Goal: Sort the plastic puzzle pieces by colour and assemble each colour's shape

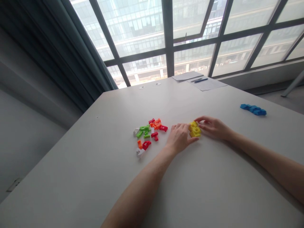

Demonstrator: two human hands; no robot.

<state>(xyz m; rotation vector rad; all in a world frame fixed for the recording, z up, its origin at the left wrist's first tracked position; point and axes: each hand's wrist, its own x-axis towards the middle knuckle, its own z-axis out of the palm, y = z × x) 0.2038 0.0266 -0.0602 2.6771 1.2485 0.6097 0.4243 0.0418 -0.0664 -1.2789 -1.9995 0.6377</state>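
Note:
A small cluster of yellow plastic pieces point(194, 129) lies on the white table point(213, 190), pressed between both my hands. My left hand point(178, 138) rests on the table at the cluster's left side, fingers curled, thumb against the lower yellow piece. My right hand point(213, 128) grips the cluster from the right, fingertips on its top and right side. Left of my hands lies a loose scatter of green, orange, red and white pieces point(149, 134).
A joined group of blue pieces point(253, 109) lies at the right of the table. Sheets of paper with a pen point(199, 81) sit at the far edge by the window. The table's left edge drops off beside a grey curtain.

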